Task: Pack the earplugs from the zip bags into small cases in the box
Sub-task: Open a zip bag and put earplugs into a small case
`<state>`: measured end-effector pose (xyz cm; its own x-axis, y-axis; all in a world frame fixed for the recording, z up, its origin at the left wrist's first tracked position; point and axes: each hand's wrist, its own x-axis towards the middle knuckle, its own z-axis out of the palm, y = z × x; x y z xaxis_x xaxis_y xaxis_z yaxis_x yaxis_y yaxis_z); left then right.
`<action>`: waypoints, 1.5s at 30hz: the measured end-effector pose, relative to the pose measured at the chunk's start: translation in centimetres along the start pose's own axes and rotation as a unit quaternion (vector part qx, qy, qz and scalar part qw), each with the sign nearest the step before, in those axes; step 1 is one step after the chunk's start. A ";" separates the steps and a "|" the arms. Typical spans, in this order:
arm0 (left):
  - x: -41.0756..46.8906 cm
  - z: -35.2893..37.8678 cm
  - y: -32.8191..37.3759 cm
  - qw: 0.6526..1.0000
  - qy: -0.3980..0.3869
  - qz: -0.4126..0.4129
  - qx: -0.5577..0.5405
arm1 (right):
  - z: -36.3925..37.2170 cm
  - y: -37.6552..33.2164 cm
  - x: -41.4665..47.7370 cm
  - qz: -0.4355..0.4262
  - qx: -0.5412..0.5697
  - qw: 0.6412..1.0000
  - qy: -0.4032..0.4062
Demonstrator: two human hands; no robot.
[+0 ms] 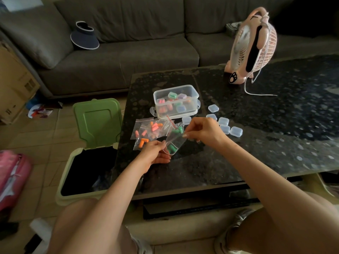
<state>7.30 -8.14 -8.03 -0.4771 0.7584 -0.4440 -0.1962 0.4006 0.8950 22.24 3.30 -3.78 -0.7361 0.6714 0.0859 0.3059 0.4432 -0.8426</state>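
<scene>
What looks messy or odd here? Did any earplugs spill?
No earplugs lie loose: they are inside the held zip bag, the other zip bags and the box. The clear small cases lie scattered beside the box, not in rows. On the floor by the sofa, crumpled litter lies loose, which looks untidy.

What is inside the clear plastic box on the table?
The clear plastic box holds a green case, a purple case, a blue case and pink items. What lies beneath them, and whether each case holds earplugs, cannot be seen.
</scene>
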 end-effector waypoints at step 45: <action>1.7 -2.5 -0.3 0.848 0.352 0.289 0.270 | -0.8 5.7 2.6 0.080 -0.331 0.935 0.097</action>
<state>4.38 -8.29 -8.94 -0.7899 0.4901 0.3686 0.5762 0.3873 0.7197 22.56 8.11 -7.94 -0.5450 0.8273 0.1362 0.7566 0.5553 -0.3452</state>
